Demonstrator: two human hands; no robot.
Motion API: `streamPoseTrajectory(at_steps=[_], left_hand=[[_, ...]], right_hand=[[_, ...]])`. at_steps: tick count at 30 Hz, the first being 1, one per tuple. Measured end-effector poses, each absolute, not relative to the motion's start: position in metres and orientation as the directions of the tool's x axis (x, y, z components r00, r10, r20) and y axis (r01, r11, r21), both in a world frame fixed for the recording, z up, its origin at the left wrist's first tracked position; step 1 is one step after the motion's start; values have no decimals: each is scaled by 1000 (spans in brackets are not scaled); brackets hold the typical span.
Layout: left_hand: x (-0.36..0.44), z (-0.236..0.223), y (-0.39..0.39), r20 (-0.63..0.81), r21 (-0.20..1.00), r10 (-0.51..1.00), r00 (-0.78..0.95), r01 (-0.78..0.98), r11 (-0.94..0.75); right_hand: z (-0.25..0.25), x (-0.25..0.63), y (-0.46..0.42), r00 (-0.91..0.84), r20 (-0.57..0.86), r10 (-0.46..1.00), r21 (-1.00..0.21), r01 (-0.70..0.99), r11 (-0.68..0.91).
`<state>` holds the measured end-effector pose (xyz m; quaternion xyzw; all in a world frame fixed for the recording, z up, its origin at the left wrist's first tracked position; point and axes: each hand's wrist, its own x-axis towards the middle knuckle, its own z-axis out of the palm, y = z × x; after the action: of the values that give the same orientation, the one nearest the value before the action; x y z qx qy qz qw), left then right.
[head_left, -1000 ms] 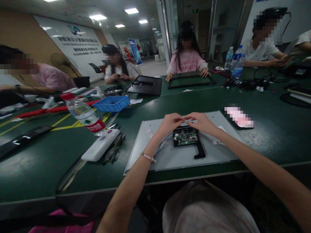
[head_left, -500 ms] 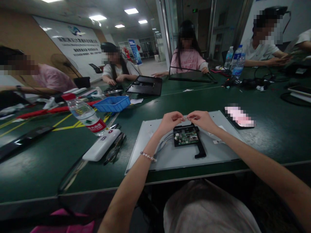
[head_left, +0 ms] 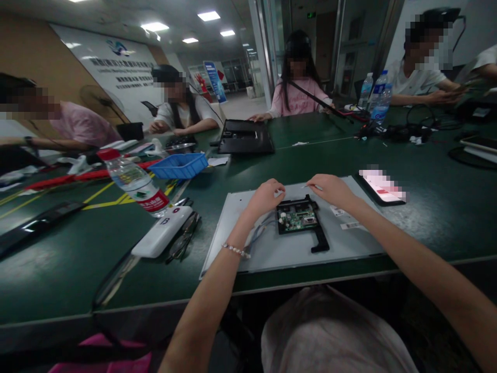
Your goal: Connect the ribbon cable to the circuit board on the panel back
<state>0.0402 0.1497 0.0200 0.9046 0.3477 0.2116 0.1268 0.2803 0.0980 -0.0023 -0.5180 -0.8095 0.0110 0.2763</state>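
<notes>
My left hand (head_left: 267,198) hovers over the panel's far left part, its fingers curled in; whatever they may hold is too small to make out. Between the fingertips of my right hand (head_left: 332,190) a small thin pale strip (head_left: 304,187) pokes out to the left. Below and between both hands sits a green circuit board (head_left: 298,221) in a black metal bracket (head_left: 320,242) with an arm toward me. The bracket lies on the back of a flat grey display panel (head_left: 267,256). Grey cables (head_left: 261,230) run from the board's left side, partly under my left wrist.
Left of the panel are a white power bank (head_left: 162,233), eyeglasses (head_left: 184,238), a tilted-looking water bottle (head_left: 134,184) and a blue tray (head_left: 180,166). A phone (head_left: 382,187) lies at right. Across the table, co-workers sit near a black plastic cover (head_left: 246,137) and bottles (head_left: 378,101).
My hands, together before, have drawn apart, the right keeping the pale strip. Across the table, the black cover has shifted right and a co-worker has lifted the black frame upward.
</notes>
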Motion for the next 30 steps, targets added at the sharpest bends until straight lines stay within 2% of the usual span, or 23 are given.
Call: streamPoseTrajectory(at_steps=[4,7,11,15,19,23,26,30], left_hand=[[29,22,154,214,325,683,698,608,-724],[25,22,156,160,311,680,716,617,-723],[25,21,156,118,302,692,712,638,-708],[28,21,153,97,302,699,708,649,-699],[29,22,152,87,305,699,710,649,-697],[28,22,151,83,306,693,716,644,-702],[28,21,152,80,304,687,722,639,-707],[28,19,154,77,298,681,728,635,-713]], right_hand=[[-3,291,100,-301,359,883,-183,906,383],[-4,295,100,-325,276,905,-163,912,377],[-4,301,101,-371,205,906,-219,885,412],[2,317,101,-335,145,931,-330,870,365],[10,344,98,-339,-74,938,-433,858,276],[16,360,90,-455,-237,859,-465,829,310],[19,358,84,-490,-259,832,-470,817,334],[21,348,80,-450,-263,853,-404,855,326]])
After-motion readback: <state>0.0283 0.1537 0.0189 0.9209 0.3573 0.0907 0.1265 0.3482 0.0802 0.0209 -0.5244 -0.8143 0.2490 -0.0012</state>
